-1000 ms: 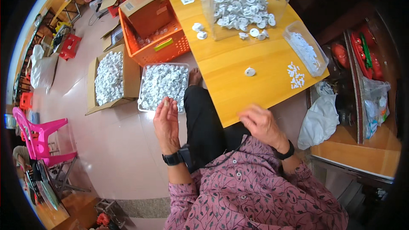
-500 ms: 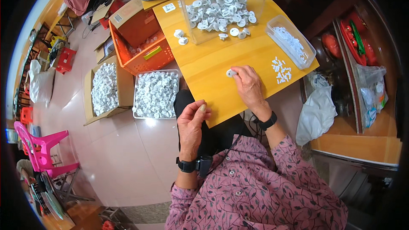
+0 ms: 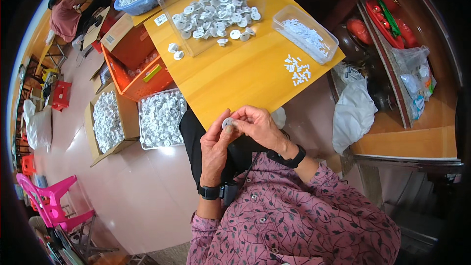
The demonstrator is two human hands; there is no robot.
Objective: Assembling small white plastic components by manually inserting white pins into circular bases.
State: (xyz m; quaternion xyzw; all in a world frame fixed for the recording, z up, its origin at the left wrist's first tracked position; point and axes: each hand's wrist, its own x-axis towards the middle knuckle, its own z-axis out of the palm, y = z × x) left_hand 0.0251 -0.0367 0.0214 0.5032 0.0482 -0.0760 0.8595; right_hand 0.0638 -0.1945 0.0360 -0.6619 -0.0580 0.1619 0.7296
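Both hands meet at the table's near edge around a small white round plastic piece. My left hand pinches it between thumb and fingers. My right hand has its thumb and fingertips closed on the same piece from the right; anything smaller under those fingertips is hidden. Beyond the hands, a heap of similar round pieces spills from a clear bin lying on the yellow table. To the right lie small white pegs, with more in a clear tray.
Left of the table stand an orange crate, a cardboard box and a white tray, the last two full of white pieces. A blue basin is at the back. A pink chair and another person are farther left.
My right hand has drawn back toward me with the round piece and now meets my left hand, which has closed on it. The view has shifted, so the table sits farther left.
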